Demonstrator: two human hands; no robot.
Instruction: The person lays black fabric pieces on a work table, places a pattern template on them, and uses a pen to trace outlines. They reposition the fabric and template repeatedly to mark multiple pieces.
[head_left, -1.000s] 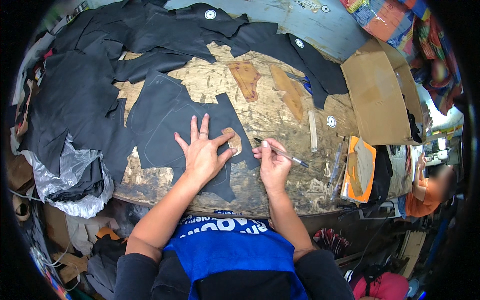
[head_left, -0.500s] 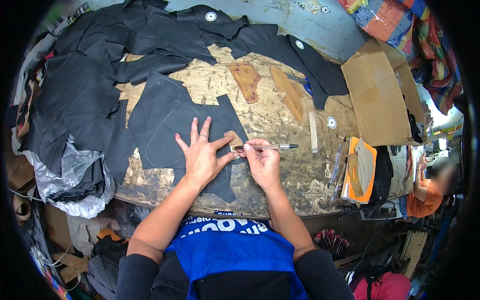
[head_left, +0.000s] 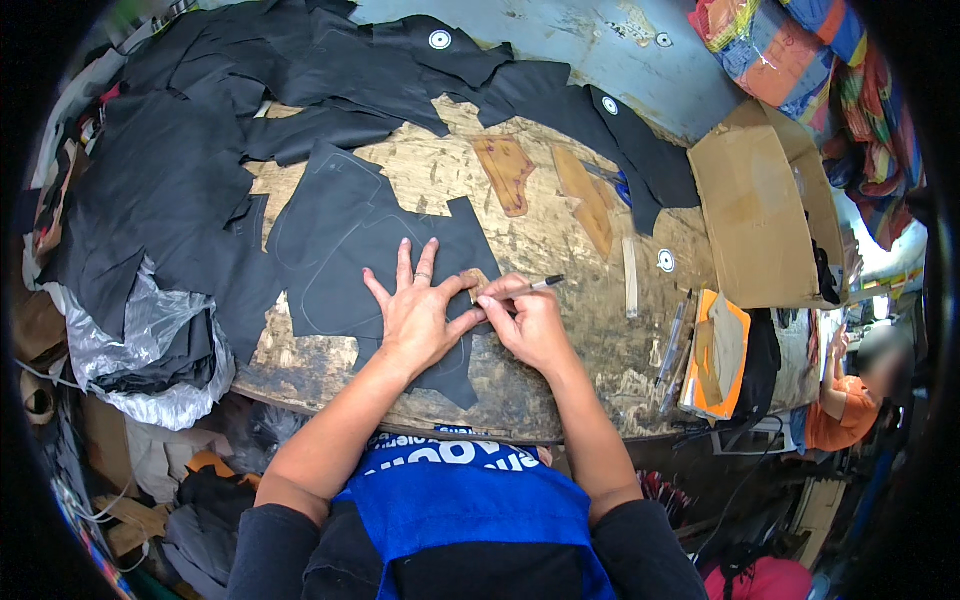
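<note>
My left hand [head_left: 418, 318] lies with spread fingers on a black sheet of material [head_left: 330, 215] that carries pale drawn outlines. Its index finger and thumb press at a small brown template [head_left: 475, 279], partly hidden by my hands. Close against it, my right hand [head_left: 527, 328] is closed round a clear pen [head_left: 528, 289] with a dark end. The pen's tip is hidden behind my fingers, at the template's edge. Both hands nearly touch.
Brown templates [head_left: 503, 173], blue-handled scissors [head_left: 623, 190] and a pale strip [head_left: 630, 277] lie beyond on the worn wooden table [head_left: 560, 400]. Right are pens [head_left: 672, 338], an orange pad [head_left: 739, 340] and a cardboard box [head_left: 750, 210]; left, black sheets [head_left: 170, 200] and a plastic bag [head_left: 150, 355]. A person [head_left: 845, 410] sits far right.
The pen has tilted, its rear end swinging away from me and to the left, as my right hand turned slightly. My left hand keeps its place on the sheet. The whole view shifted a little.
</note>
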